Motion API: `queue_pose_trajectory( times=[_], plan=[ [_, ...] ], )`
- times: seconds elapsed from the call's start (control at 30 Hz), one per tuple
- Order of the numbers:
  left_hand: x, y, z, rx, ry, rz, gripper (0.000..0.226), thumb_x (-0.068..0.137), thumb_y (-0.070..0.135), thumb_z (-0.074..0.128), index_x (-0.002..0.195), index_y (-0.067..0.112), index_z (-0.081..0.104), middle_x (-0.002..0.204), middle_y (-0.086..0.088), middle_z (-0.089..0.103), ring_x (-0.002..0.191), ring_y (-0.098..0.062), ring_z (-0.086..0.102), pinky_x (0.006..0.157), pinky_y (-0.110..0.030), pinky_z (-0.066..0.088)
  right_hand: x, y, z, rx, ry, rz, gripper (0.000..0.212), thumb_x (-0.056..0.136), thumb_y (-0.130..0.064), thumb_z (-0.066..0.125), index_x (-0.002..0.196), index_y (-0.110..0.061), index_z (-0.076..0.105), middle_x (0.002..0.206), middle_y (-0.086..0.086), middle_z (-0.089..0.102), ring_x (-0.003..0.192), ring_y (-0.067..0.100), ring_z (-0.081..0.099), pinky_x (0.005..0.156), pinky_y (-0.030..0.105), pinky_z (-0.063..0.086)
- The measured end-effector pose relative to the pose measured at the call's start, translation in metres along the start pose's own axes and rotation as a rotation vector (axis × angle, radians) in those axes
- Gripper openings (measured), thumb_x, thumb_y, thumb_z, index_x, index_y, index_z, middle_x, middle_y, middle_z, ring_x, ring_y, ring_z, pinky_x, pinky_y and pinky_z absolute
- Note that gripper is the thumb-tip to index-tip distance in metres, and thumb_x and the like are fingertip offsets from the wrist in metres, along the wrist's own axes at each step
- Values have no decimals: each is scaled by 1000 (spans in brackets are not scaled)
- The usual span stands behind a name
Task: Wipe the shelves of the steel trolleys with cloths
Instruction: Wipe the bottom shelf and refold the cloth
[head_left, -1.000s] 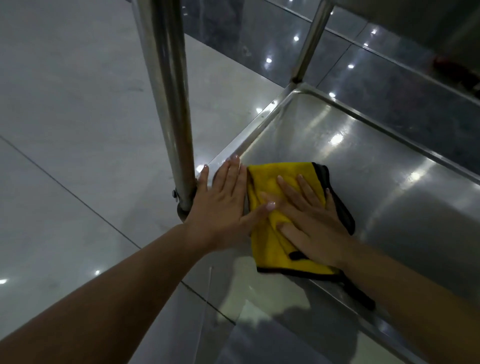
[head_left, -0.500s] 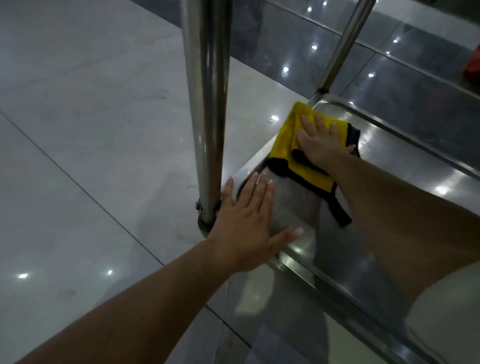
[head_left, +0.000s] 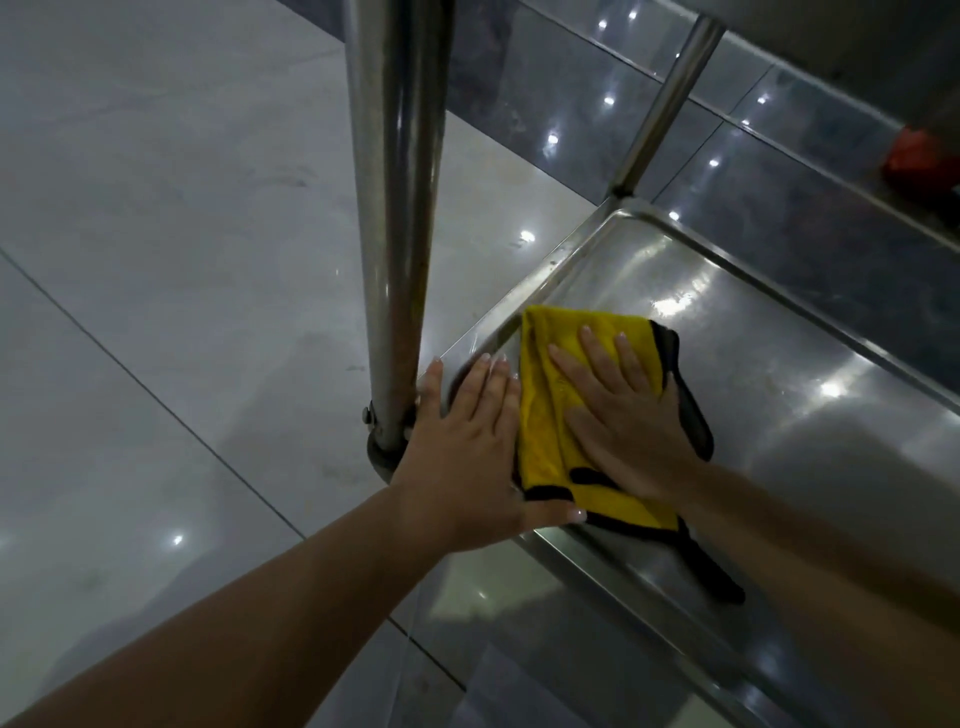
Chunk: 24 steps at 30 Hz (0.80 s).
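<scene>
A low steel shelf with a raised, rounded rim fills the right half of the frame, its brushed metal glossy and dotted with reflected ceiling lights. At its near-left corner a thick polished round post rises out of the top of the frame; a thinner post stands at the far corner, upper right of centre. The yellow cloth, a soft plush fabric folded into a rough rectangle with dark edging and a dark underside showing at its right and lower edges, lies flat on the shelf in the centre of the frame. The right hand lies open, palm down, fingers spread, pressing on the cloth. The left hand, also open and flat, rests on the shelf corner beside the thick post, its thumb overlapping the cloth's near edge. Smooth pale floor tiles fill the left side; darker tiles lie beyond the shelf. A blurred red object sits at the upper right edge.
</scene>
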<state>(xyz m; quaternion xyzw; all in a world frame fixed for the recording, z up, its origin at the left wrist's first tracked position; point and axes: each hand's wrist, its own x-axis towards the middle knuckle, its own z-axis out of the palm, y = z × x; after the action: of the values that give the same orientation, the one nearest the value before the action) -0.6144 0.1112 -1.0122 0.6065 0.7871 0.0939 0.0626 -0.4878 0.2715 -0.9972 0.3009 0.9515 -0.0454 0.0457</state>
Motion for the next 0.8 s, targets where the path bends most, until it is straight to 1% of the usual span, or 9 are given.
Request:
queue_pose_trajectory(
  times=[0.03, 0.1, 0.2, 0.27, 0.33, 0.47, 0.57, 0.7, 0.8],
  plan=[
    [-1, 1, 0, 4, -4, 4, 127, 59, 99, 4, 149, 11, -14, 161, -10, -11, 146, -24, -20, 111, -57, -19, 4, -1, -1, -9, -8, 9, 61, 80, -64, 3, 138, -61, -14, 158, -19, -12, 147, 18, -14, 108, 70, 5],
    [0, 1, 0, 8, -5, 0, 129, 58, 99, 5, 149, 10, -15, 160, -11, -13, 146, -24, -20, 111, -58, -19, 31, -3, -6, -49, -13, 26, 59, 84, -61, 4, 141, -58, -13, 159, -18, -12, 147, 20, -13, 106, 73, 7],
    [1, 1, 0, 33, -5, -13, 131, 56, 99, 2, 149, 8, -14, 160, -11, -12, 146, -25, -19, 111, -59, -15, 90, -11, -19, 140, -48, 152, 52, 95, -52, 18, 143, -58, -4, 159, -18, -9, 147, 22, -11, 103, 77, 0],
    [2, 0, 1, 36, -7, -18, 131, 55, 99, 0, 148, 9, -14, 160, -11, -14, 145, -24, -23, 112, -59, -14, 122, -17, -29, 243, -52, 263, 52, 95, -50, 20, 144, -56, 4, 160, -16, -8, 147, 24, -10, 101, 79, -2],
    [3, 0, 0, 26, -16, -10, 131, 56, 99, 3, 149, 9, -12, 160, -10, -13, 145, -24, -24, 112, -59, -14, 134, -20, -36, 279, -67, 312, 54, 94, -49, 20, 146, -51, 9, 160, -14, -6, 147, 25, -10, 101, 78, -2],
    [1, 1, -2, 41, -22, 7, 130, 57, 99, 3, 151, 9, -6, 161, -11, -8, 146, -26, -21, 111, -61, -14, 103, -27, -28, 193, -52, 203, 65, 86, -53, 22, 149, -44, 11, 160, -17, -1, 148, 18, -7, 103, 75, -4],
    [-2, 3, -1, 35, -11, 9, 131, 57, 99, 3, 152, 10, -7, 161, -12, -11, 146, -26, -21, 111, -61, -13, 86, -20, -17, 167, -42, 103, 72, 77, -57, 19, 148, -48, 9, 159, -22, -1, 147, 12, -7, 104, 74, -5],
    [0, 4, -1, 44, -28, 3, 131, 57, 98, 2, 151, 8, -10, 160, -12, -14, 145, -25, -22, 111, -60, -14, 123, -9, -29, 230, -55, 244, 59, 92, -52, 19, 149, -45, 3, 160, -19, -5, 148, 16, -8, 105, 74, -4],
    [0, 4, -2, 42, -34, 7, 131, 57, 98, 1, 149, 7, -12, 160, -11, -14, 145, -25, -22, 110, -60, -16, 125, -11, -33, 232, -44, 291, 59, 94, -51, 22, 150, -42, 6, 160, -15, -2, 148, 18, -6, 106, 73, -5]
  ],
)
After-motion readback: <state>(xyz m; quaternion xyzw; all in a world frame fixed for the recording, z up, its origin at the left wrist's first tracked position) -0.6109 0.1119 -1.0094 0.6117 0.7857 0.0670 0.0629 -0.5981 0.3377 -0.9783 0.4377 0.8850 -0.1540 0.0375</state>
